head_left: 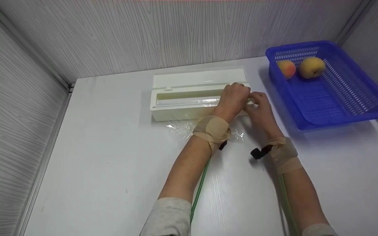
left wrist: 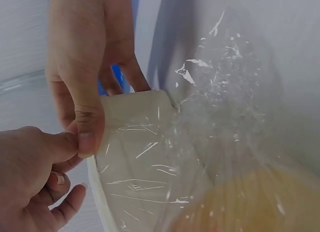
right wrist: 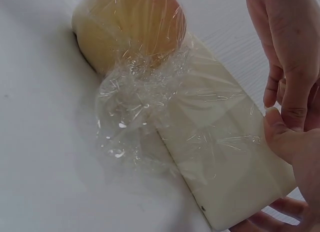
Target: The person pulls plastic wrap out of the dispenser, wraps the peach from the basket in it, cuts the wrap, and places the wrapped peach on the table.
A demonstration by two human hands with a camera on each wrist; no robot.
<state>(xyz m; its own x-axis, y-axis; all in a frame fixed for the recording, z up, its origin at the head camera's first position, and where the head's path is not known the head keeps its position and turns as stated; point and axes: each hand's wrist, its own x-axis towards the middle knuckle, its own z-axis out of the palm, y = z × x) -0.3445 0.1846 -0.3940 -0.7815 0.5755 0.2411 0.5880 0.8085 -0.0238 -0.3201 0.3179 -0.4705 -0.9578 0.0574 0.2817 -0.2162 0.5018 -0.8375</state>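
A cream cling film box [head_left: 176,113] lies across the table, lid raised at the back, the roll [head_left: 189,101] inside. Clear cling film [left wrist: 225,92] runs down its front and bunches on the table. Under the film, against the box front, sits a yellow-orange fruit [right wrist: 130,32]; my left wrist hides it in the head view. At the right end of the box, my left hand [head_left: 233,100] pinches the film at the top front edge. My right hand [head_left: 262,114] grips that end corner, thumb on the edge beside the left fingertips, other fingers around the end.
A blue basket [head_left: 294,108] stands at the right, holding a red-yellow fruit [head_left: 286,68] and a yellow fruit [head_left: 312,68]. A pale wood-grain wall [head_left: 162,36] rises behind the table. Green cables [head_left: 200,186] run along both forearms.
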